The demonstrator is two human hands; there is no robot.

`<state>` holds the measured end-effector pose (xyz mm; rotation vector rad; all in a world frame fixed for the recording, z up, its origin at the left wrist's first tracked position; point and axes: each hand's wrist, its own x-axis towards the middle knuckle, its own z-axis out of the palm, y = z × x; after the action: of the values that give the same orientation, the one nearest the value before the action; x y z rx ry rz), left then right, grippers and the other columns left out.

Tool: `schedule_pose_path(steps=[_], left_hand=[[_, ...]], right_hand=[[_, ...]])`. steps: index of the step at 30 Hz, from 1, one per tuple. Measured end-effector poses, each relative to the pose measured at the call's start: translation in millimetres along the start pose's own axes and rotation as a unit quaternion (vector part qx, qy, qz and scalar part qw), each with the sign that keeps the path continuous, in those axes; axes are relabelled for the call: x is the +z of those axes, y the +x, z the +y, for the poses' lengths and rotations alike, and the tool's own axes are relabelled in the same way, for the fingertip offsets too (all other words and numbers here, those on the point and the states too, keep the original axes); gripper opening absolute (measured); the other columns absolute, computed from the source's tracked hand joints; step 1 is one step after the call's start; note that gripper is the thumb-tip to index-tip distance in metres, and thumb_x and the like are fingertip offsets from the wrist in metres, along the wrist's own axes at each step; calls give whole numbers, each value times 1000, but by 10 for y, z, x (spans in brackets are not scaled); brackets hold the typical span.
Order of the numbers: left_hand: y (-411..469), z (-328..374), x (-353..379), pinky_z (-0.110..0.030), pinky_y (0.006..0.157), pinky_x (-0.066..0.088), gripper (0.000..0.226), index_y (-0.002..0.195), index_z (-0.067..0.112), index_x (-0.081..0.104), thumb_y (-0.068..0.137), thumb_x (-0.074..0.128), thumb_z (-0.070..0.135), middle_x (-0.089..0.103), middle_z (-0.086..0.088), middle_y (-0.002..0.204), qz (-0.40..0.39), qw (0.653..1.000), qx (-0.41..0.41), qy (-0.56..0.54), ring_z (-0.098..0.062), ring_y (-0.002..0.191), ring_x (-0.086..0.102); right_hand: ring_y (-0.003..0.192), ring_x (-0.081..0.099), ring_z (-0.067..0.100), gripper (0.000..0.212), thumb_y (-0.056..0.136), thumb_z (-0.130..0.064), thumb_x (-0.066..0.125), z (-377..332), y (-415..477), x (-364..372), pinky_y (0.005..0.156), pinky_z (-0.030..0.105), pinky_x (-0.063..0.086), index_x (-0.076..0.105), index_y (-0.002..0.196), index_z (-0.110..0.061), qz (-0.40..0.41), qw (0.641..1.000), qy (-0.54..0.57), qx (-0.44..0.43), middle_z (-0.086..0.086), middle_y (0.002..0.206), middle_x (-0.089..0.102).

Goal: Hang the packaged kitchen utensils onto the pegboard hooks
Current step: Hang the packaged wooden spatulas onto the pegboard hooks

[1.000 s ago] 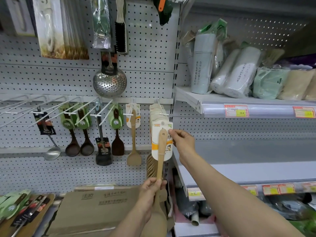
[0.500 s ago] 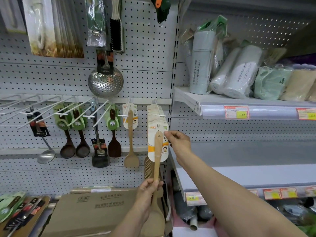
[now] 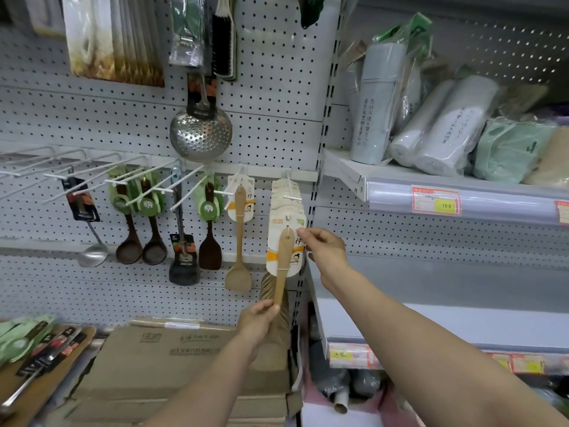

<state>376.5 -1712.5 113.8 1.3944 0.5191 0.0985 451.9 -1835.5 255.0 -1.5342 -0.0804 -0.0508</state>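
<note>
A wooden spatula on a white-and-orange card stands upright in front of the pegboard. My left hand grips its lower handle, and its blade is hidden behind that hand. My right hand pinches the card's right edge. The card's hang hole sits just below the tip of a white hook that carries several similar carded spatulas. Whether the card is on the hook I cannot tell.
More utensils hang to the left: a wooden spatula, dark ladles, a steel skimmer. A cardboard box lies below, with packaged utensils at lower left. Shelves with wrapped rolls stand to the right.
Both hands have kept their hold on the carded spatula and shifted it only slightly in front of the hook; the view has drifted a little.
</note>
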Motion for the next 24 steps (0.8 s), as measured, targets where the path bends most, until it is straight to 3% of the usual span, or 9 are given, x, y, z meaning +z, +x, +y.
schedule_pose_path(steps=[5, 8, 10, 14, 17, 20, 24], left_hand=[[-50, 25, -36, -36, 100, 52, 32, 121, 18, 69, 89, 71, 16, 71, 2, 112, -9, 1000, -1, 29, -19, 106, 67], [-170, 139, -118, -32, 99, 48, 27, 119, 21, 69, 91, 70, 22, 69, 2, 116, 18, 996, 37, 77, -17, 108, 63], [-274, 255, -228, -30, 97, 46, 27, 119, 21, 68, 92, 69, 26, 67, 3, 118, 19, 992, 64, 104, -16, 109, 61], [-515, 526, -614, -31, 98, 47, 31, 121, 21, 66, 90, 71, 26, 65, 5, 118, 48, 979, 134, 148, -15, 110, 59], [-713, 769, -1053, -29, 90, 50, 38, 126, 20, 63, 89, 73, 20, 63, 7, 117, 69, 968, 163, 180, -13, 105, 57], [-950, 976, -1625, -27, 85, 53, 48, 129, 21, 61, 84, 78, 19, 66, 3, 126, 100, 942, 187, 259, -16, 108, 62], [-1385, 1232, -2507, -35, 95, 49, 53, 132, 24, 58, 83, 79, 21, 63, 2, 130, 181, 868, 223, 405, -22, 118, 58]], right_hand=[[89, 67, 16, 16, 86, -27, 79, 75, -46, -1, 79, 30, 53, 67, 94, -20, 14, 1000, 11, 3, 0, 98, 72], [79, 63, 14, 27, 86, -32, 78, 191, -164, 12, 73, 30, 53, 66, 102, -13, 69, 996, 43, 37, 0, 91, 70], [69, 56, 17, 28, 85, -37, 71, 289, -306, 32, 64, 31, 45, 64, 95, -12, 100, 992, 35, 64, 2, 83, 66], [64, 52, 22, 24, 94, -31, 58, 390, -692, 211, 64, 32, 40, 55, 78, -14, 90, 985, -89, 113, 7, 76, 59], [87, 63, 25, 23, 95, -33, 61, 276, -930, 551, 77, 32, 49, 64, 110, -16, 9, 973, -219, 72, 7, 101, 68], [116, 59, 26, 42, 93, -33, 70, 45, -1207, 1050, 90, 31, 48, 58, 130, -18, -91, 930, -354, -30, 5, 128, 62], [129, 49, 31, 55, 90, -40, 71, -274, -1701, 1828, 103, 46, 47, 50, 139, -27, -163, 831, -505, -164, 7, 138, 54]])
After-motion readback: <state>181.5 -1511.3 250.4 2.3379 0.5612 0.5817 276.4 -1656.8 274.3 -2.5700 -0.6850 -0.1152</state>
